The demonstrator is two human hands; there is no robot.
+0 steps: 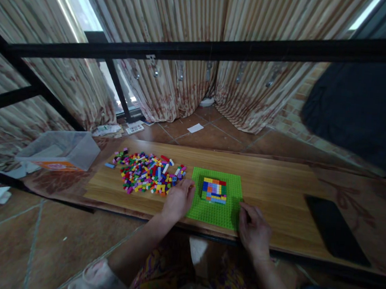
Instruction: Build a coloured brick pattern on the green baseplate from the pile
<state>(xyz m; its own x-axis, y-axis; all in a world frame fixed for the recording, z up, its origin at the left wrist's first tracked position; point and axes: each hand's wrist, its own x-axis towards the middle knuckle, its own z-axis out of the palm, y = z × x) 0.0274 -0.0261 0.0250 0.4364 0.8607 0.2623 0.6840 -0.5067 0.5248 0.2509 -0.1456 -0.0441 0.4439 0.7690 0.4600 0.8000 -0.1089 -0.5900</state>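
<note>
A green studded baseplate [230,216] lies on the wooden board, bearing a roughly square patch of multicoloured building bricks [214,190]. My left hand [179,199] is at the plate's left edge, its fingers pinched together. A speck of yellow-orange shows at those fingertips, apparently a small building brick, mostly hidden. At the right edge of the plate is my right hand [255,227], thumb and forefinger closed on the rim and the other fingers curled. Just left of my left hand spreads a pile of loose building bricks [147,172] in many colours.
The wooden board [277,182] lies on a patterned cloth. A clear plastic box [79,151] with an orange label stands left of the pile. On the right lies a black flat object [336,229]. A black metal bar [187,50] crosses before the curtains [170,89].
</note>
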